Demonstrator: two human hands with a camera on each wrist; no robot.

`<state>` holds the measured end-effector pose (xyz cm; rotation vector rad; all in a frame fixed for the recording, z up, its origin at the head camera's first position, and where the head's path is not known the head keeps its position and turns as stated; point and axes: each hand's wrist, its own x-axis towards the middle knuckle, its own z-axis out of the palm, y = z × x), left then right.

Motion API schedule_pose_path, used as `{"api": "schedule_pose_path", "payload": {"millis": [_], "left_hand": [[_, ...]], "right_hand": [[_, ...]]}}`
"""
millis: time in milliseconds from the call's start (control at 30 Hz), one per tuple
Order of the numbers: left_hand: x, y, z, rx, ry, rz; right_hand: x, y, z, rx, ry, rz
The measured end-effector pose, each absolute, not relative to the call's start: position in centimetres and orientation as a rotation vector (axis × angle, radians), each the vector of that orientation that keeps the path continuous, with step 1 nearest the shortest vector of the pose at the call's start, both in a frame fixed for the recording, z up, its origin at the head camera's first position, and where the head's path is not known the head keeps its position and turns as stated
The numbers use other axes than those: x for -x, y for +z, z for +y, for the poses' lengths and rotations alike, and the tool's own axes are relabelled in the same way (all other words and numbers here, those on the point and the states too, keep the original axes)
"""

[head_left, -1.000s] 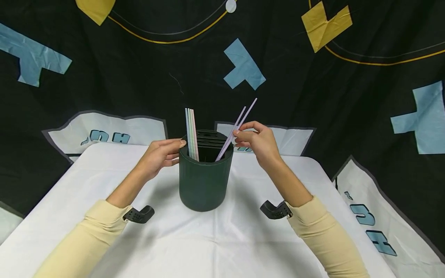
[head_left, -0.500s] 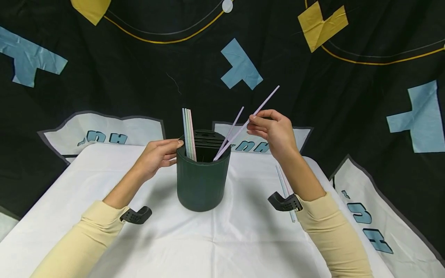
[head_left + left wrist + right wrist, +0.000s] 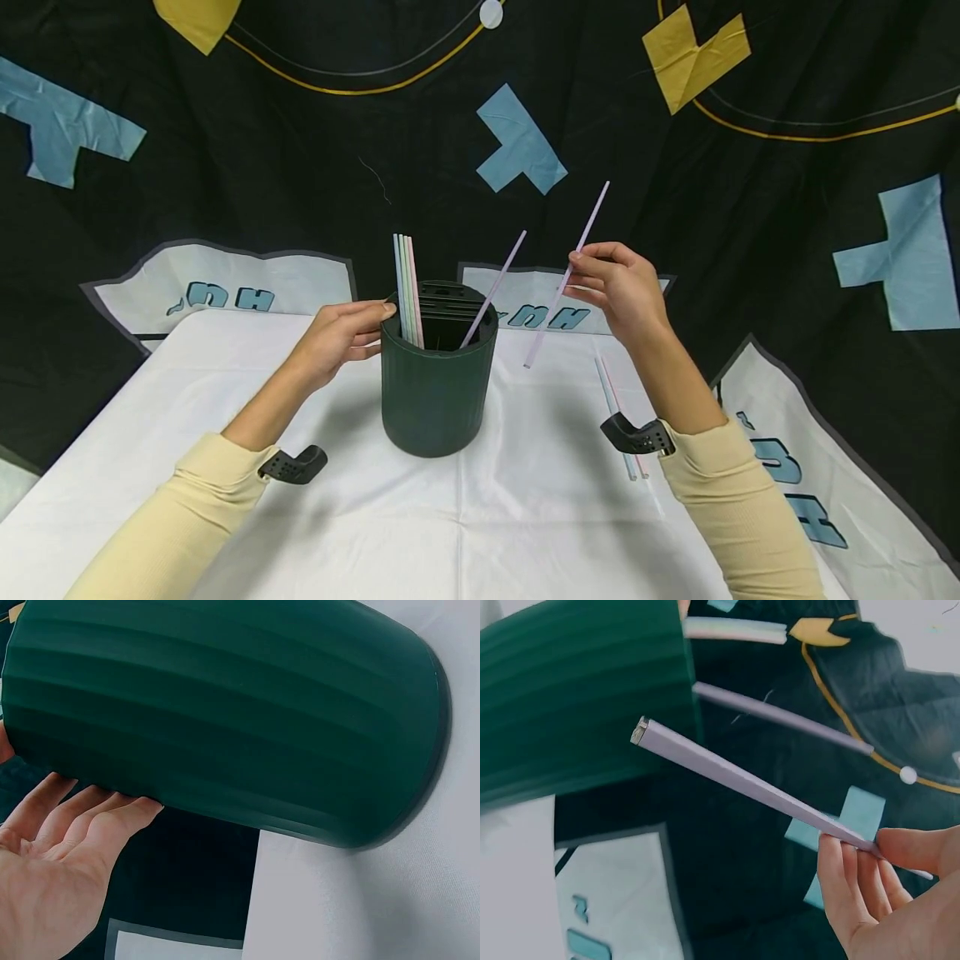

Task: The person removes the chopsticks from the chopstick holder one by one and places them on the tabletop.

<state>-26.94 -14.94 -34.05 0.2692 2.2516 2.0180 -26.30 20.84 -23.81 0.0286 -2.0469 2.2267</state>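
The right hand (image 3: 618, 287) pinches a purple stick (image 3: 566, 275) right of the green cup (image 3: 437, 392); the left hand (image 3: 341, 333) steadies the cup. Next, lay the stick down gently.

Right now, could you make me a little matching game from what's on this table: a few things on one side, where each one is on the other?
Things:
1. lilac stick
2. pastel sticks
3. green holder
4. left hand

Places:
A. standing upright in the holder, at its left side
B. against the holder's left wall
C. pinched in the right hand, clear of the holder
D. standing on the white cloth, between the two hands

Pairs: 1-C, 2-A, 3-D, 4-B
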Motion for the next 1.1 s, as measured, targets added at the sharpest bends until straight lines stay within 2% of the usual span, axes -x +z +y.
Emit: {"api": "schedule_pose_path", "payload": {"millis": [500,1100], "left_hand": [[27.0,-34.2,-15.0,-0.251,2.028,2.229],[27.1,-34.2,-15.0,-0.257,2.038,2.225]], "right_hand": [[28.1,-29.1,25.4,0.186,1.963,-2.387],[29.4,-36.7,29.7,0.282,1.898,-2.548]]}}
